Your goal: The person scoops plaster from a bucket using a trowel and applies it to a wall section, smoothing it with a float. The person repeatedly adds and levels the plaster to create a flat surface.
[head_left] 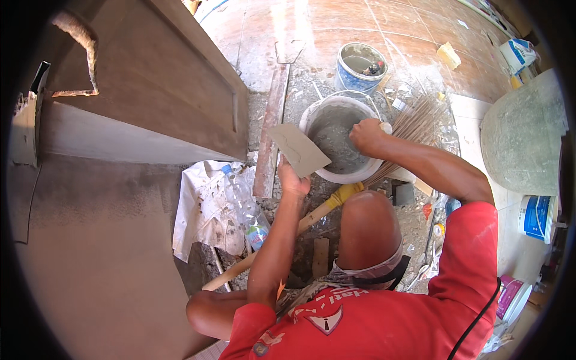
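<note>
My left hand (293, 180) is closed around a flat rectangular plastering trowel (300, 148), its broad face smeared with grey-beige mortar. The trowel is tilted over the left rim of a white bucket (309, 120). Wet grey mortar (342, 141) lies inside that bucket. My right hand (369, 137) is a fist over the bucket's right side, gripping a tool whose pale handle end (386, 128) sticks out past the fist; the rest of this tool is hidden.
Beyond stands a blue-and-white bucket (354, 78) with grey contents. A stick broom (414, 129) with a yellow binding lies under my arms. Left are a long straightedge board (272, 132), a plastic bottle (243, 198) and a brown panel (156, 72). A large tub (522, 135) stands right.
</note>
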A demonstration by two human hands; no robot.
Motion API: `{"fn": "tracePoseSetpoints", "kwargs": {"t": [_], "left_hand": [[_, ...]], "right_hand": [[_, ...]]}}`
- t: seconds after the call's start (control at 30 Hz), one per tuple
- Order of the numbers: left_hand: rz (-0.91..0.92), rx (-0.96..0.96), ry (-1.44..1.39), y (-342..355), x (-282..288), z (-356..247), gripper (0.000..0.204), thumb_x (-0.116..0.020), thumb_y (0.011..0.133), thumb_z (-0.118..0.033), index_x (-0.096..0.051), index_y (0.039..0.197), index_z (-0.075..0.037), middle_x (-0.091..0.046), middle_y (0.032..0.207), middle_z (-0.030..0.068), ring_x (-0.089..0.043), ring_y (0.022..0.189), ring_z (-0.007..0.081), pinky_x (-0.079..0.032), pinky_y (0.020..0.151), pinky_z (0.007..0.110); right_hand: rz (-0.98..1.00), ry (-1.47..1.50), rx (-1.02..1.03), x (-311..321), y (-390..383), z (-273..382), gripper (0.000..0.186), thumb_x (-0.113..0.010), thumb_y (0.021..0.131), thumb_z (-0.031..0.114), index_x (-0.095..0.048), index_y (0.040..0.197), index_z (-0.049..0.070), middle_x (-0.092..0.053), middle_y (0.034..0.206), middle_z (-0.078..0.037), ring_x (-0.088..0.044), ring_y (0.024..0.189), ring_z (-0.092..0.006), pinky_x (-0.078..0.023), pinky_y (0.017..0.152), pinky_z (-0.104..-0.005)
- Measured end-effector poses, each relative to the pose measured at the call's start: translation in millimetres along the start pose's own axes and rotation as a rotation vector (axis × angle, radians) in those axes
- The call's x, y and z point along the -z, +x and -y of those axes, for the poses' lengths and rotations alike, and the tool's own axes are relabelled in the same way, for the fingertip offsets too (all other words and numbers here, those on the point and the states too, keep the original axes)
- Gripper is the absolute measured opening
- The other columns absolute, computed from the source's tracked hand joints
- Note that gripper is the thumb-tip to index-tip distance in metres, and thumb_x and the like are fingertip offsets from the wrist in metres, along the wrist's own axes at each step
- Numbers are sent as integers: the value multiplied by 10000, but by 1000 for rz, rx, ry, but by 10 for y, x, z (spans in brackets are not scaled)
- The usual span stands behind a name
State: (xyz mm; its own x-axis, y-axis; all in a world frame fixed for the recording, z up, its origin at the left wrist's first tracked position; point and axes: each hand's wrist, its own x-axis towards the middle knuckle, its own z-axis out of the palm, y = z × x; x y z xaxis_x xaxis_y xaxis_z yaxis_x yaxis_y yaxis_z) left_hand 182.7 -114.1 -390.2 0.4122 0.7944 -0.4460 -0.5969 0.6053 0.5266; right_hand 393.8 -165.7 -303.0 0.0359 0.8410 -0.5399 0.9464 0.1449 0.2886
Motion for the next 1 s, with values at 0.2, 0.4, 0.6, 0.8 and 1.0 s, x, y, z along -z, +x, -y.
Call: {"fn": "tracePoseSetpoints", "kwargs": {"t": [0.2, 0.4, 0.6, 0.8, 1.0], "left_hand": [[-73, -33, 1, -73, -142, 40, 304, -405, 1013, -230, -481, 1266, -79, -607, 1116, 65, -622, 973, 200, -545, 810, 351], [-85, -51, -38, -85, -148, 58, 292, -392, 1001, -144, -482, 1269, -71, -607, 1098, 73, -634, 940, 209, -565, 771, 336], [-65, -43, -57, -105, -185, 35, 297, -390, 998, -129, -476, 1277, -75, -608, 1102, 78, -635, 937, 211, -565, 781, 336], [-48, -58, -49, -99, -176, 35, 286, -406, 988, -119, -483, 1258, -62, -614, 1085, 70, -638, 924, 210, -565, 771, 336], [14, -53, -21, -54, -45, 72, 276, -404, 1016, -222, -473, 1253, -98, -603, 1126, 58, -623, 985, 196, -553, 819, 345]], "right_hand": [[64, 23, 53, 58, 50, -37, 205, -637, 778, 176, -748, 935, 107, -716, 980, -87, -694, 892, -272, -555, 661, -450], [-18, -47, 116, -19, -49, 116, 175, -639, 764, 164, -753, 886, 111, -722, 911, -81, -699, 840, -269, -547, 618, -443], [-111, -4, 202, -67, -38, 186, 135, -630, 754, 155, -748, 808, 120, -719, 804, -47, -700, 754, -250, -522, 545, -427], [-209, 72, 208, -135, -37, 78, 127, -615, 751, 138, -739, 769, 117, -714, 789, -76, -699, 738, -253, -534, 580, -388], [-157, 117, 186, -6, -49, 120, 136, -599, 761, 129, -733, 757, 103, -713, 790, -89, -700, 754, -262, -541, 601, -379]]}}
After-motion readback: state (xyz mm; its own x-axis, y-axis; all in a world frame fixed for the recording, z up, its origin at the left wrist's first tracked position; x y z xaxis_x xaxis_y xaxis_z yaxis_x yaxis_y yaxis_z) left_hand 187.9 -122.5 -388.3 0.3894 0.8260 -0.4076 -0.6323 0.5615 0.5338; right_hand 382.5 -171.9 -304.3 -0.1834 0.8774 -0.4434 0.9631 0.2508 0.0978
